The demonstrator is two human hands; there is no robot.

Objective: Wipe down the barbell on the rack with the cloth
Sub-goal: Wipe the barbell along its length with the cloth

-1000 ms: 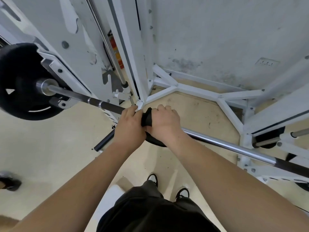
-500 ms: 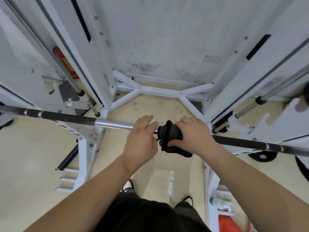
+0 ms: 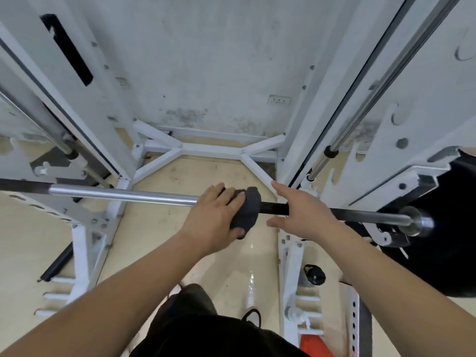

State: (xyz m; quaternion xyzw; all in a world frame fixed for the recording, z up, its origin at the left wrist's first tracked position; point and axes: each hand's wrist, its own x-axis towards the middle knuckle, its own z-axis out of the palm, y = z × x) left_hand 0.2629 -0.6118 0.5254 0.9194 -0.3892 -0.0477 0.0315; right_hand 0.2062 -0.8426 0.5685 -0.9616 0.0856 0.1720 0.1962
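**Wiping step in hand, cloth on the bar near the rack's right upright**

The long steel barbell lay across the white metal rack. The dark grey cloth sat on it where the chrome part met the dark part. The left hand gripped the cloth around the bar. The right hand was over the bar just beside it, fingers straight and spread, holding nothing. The next stroke probably had to go toward the black weight plate, with steady pressure.
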